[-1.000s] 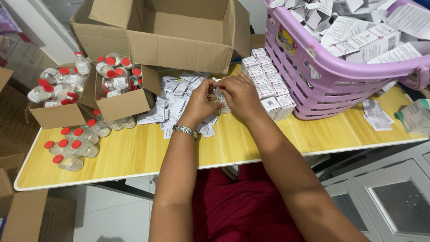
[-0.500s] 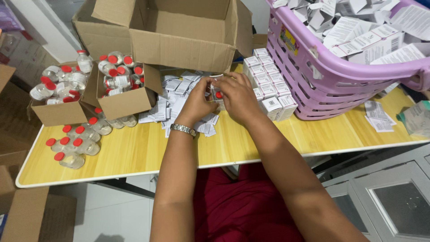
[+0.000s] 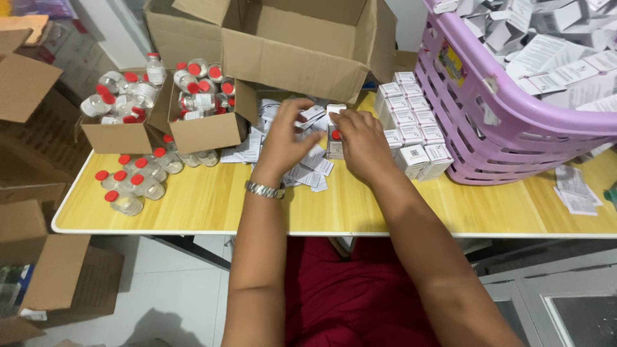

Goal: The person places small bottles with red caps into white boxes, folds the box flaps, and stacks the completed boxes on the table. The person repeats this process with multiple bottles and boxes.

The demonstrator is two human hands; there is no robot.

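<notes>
right grip [image 3: 360,138] around red-capped boxed vial [image 3: 335,140]

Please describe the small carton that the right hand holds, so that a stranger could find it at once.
Start at the purple basket on the yellow table; rows of white cartons stand at its left. Left of those rows, over the pile of leaflets, the right hand grips one carton. Unlike the closed rows, it is open, with a red vial cap showing inside.

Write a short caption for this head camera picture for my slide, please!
Two hands, left hand and right hand, hold a small white carton over paper leaflets on a yellow table.
</notes>
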